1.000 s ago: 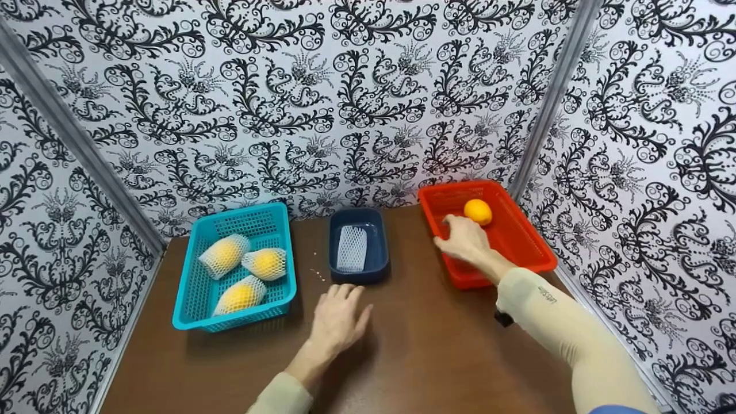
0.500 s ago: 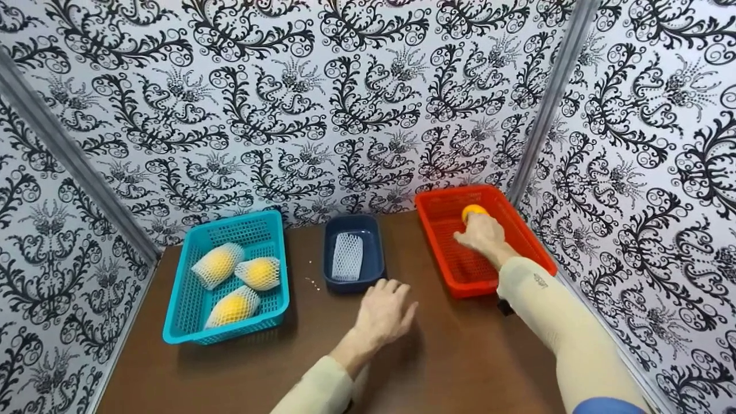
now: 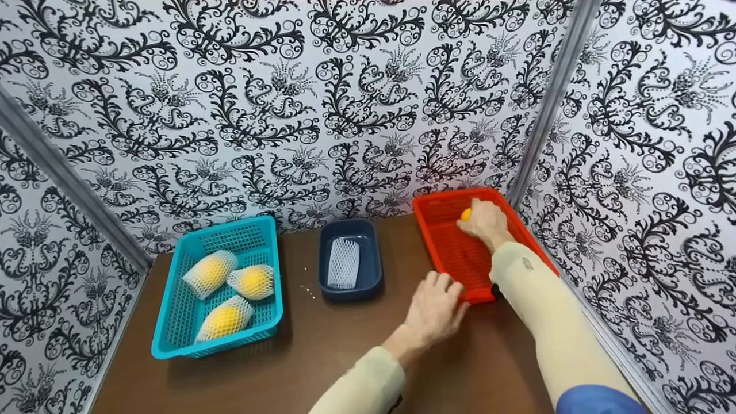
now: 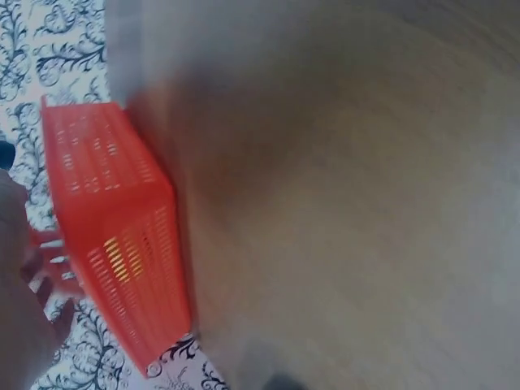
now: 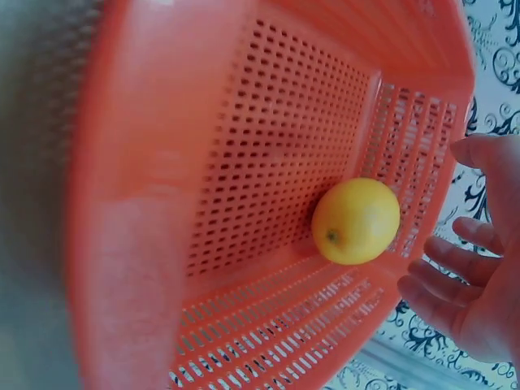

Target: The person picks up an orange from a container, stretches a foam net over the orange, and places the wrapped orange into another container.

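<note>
My right hand [image 3: 486, 223] reaches into the red plastic basket [image 3: 428, 230] over a round yellow fruit [image 3: 466, 214], which looks like a lemon or orange. In the right wrist view the fruit [image 5: 356, 221] lies on the basket floor, and the fingers [image 5: 451, 268] are spread and apart from it. My left hand [image 3: 434, 307] hovers at the near-left corner of the same basket, fingers loosely bent, holding nothing. Whether its fingertips touch the rim I cannot tell. In the left wrist view the basket wall [image 4: 130, 268] shows yellow through its slots.
A turquoise basket [image 3: 275, 287] on the left holds three yellow fruits [image 3: 224, 321] in white foam nets. Between the baskets stands a dark blue tray [image 3: 371, 270] with a folded foam net [image 3: 344, 264] inside. White crumbs lie on the brown table [image 3: 322, 356]; patterned walls [image 3: 356, 115] enclose it.
My left hand has moved right, from in front of the blue tray to the red basket's near corner. My right hand has moved farther into the basket, over the fruit.
</note>
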`<state>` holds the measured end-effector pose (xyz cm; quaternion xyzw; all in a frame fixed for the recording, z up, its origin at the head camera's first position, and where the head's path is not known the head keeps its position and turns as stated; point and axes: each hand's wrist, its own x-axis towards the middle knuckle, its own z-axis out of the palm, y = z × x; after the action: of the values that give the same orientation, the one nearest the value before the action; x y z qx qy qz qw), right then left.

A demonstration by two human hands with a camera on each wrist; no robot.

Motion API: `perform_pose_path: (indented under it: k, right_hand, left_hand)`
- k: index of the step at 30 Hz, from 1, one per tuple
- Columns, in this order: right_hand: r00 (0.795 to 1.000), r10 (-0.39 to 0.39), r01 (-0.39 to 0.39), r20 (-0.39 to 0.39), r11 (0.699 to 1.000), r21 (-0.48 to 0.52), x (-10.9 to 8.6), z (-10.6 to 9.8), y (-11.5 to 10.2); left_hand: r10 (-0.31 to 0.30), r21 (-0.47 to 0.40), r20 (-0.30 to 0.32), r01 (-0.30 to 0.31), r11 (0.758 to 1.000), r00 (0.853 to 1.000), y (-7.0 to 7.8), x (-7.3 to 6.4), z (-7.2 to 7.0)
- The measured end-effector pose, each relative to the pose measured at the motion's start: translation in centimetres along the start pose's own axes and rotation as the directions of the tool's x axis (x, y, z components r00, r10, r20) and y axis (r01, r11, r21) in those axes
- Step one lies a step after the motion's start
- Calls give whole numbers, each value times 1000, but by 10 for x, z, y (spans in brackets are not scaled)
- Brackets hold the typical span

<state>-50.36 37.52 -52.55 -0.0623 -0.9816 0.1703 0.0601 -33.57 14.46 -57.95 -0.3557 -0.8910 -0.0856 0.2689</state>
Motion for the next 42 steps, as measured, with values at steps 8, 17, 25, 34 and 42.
perform_pose_path:
  k: [8, 17, 25, 34, 42]
  right_hand:
    - [996, 69, -69, 52, 998, 3, 28, 8, 10]
    - [992, 96, -91, 77, 994, -65, 48, 31, 28]
    - [986, 152, -147, 62, 986, -81, 58, 44, 29]
    - [972, 196, -207, 132, 975, 78, 57, 61, 44]
    - [981, 171, -179, 92, 980, 84, 54, 58, 35]
  left_hand:
    - [95, 74, -102, -88, 993, 990, -4, 2, 22]
    - [193, 58, -158, -186, 981, 968, -3, 4, 32]
    - [198, 82, -189, -186, 979, 962, -5, 8, 36]
    - [231, 85, -191, -219, 972, 954, -7, 8, 37]
    - [198, 53, -211, -191, 980, 957, -9, 8, 41]
